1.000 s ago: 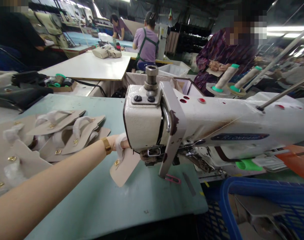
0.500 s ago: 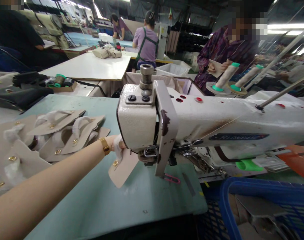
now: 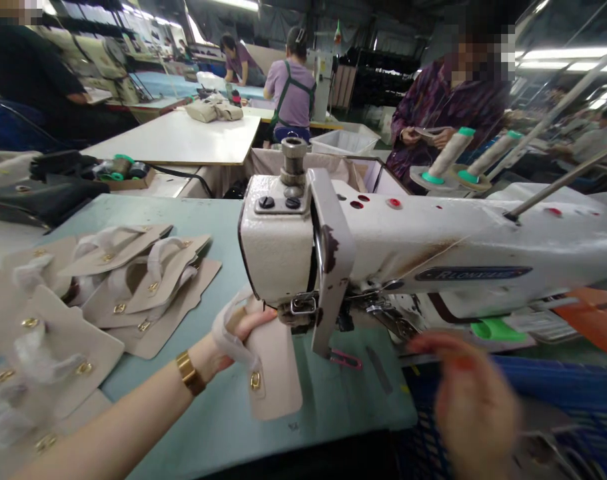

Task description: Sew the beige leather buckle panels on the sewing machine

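My left hand (image 3: 238, 330), with a gold watch at the wrist, is closed on a beige panel (image 3: 276, 373) that has a wrapped handle and a gold fitting. The panel lies on the green table, partly under the head of the white sewing machine (image 3: 276, 247). At the lower right my right hand (image 3: 470, 400) is raised over the blue basket (image 3: 558, 380), blurred by motion; whether its fingers hold anything does not show. Several similar beige panels (image 3: 168, 277) with handles lie heaped on the table's left side.
Pink-handled snips (image 3: 345, 359) lie beside the machine's guard. Thread cones (image 3: 450, 155) stand behind the machine arm. A person in a patterned shirt (image 3: 433, 100) works beyond it, and others are farther back.
My left hand and its panel have moved right and nearer, the panel turning more upright in view. My right hand has come into view at the lower right.
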A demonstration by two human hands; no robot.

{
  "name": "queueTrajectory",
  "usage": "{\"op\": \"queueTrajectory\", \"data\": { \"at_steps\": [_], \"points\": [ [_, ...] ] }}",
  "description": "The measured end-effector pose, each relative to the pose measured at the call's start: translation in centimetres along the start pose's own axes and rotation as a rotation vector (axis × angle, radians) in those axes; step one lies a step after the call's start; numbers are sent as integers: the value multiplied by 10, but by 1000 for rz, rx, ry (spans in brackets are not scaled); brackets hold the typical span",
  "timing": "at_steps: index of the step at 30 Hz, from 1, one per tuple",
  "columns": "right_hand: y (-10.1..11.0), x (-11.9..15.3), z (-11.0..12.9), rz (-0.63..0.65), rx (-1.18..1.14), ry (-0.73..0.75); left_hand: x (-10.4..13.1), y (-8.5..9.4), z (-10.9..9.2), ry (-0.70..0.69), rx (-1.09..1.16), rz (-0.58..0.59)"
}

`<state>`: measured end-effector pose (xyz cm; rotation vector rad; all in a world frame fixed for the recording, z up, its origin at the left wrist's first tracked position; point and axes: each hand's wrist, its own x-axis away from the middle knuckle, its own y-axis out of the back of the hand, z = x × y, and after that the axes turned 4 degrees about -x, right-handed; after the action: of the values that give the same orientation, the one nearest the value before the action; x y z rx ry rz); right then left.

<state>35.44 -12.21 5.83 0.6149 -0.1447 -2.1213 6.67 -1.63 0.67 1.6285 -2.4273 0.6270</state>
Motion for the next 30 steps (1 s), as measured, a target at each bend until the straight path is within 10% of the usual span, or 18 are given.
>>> {"op": "queueTrajectory", "data": {
  "at_steps": [3,8,30],
  "points": [
    [-71,39,-5,578,-293,-240,-2,5,7,71,7,57],
    [-139,51,-8,671,-330,-342,-3,5,-2,97,18,151],
    [-150,50,-4,675,-360,-441,-5,3,-21,20,-11,127]
  ]
}}
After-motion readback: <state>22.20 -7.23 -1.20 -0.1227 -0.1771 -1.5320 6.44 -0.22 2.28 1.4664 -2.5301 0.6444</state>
